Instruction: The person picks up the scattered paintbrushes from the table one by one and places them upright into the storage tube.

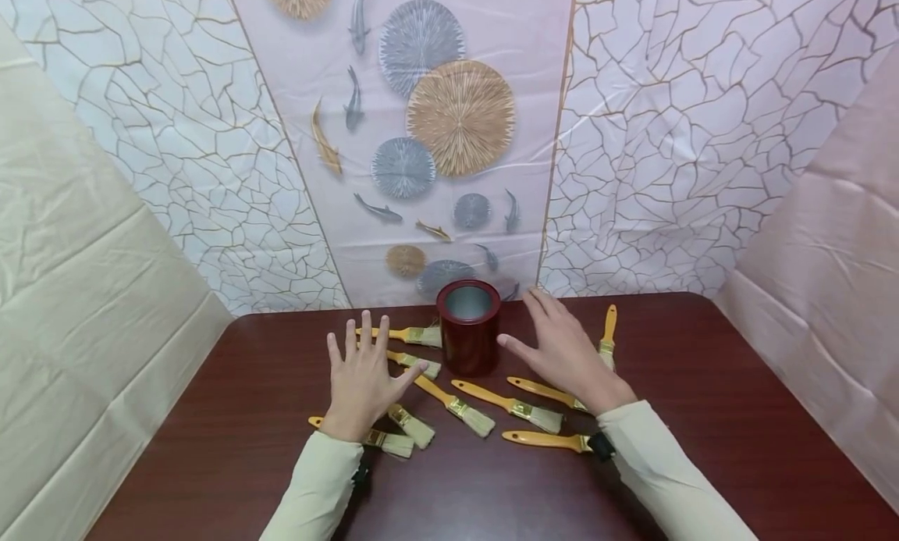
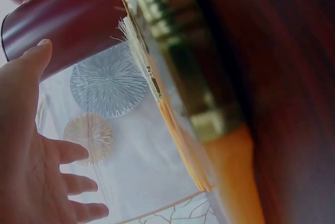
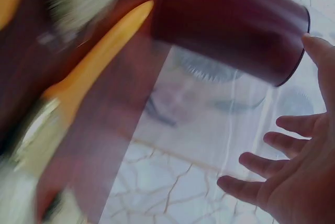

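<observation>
A dark red, round container (image 1: 469, 346) stands upright at the back middle of the table, its grey inside showing through the top. Left of it my left hand (image 1: 361, 385) is spread with straight fingers, over several paintbrushes with yellow handles. My right hand (image 1: 565, 354) reaches in from the right, thumb pointing at the container's side, and holds nothing. Between my arms lie a paintbrush (image 1: 509, 406) and another paintbrush (image 1: 456, 404). The left wrist view shows the left thumb overlapping the container (image 2: 68, 20); in the right wrist view the right thumb tip is right at its rim.
One paintbrush (image 1: 609, 334) lies alone at the back right, and another brush (image 1: 544, 439) is partly under my right wrist. The dark wooden table (image 1: 449, 494) ends at a patterned cloth backdrop (image 1: 435, 135), with pale cloth walls (image 1: 91, 307) at both sides.
</observation>
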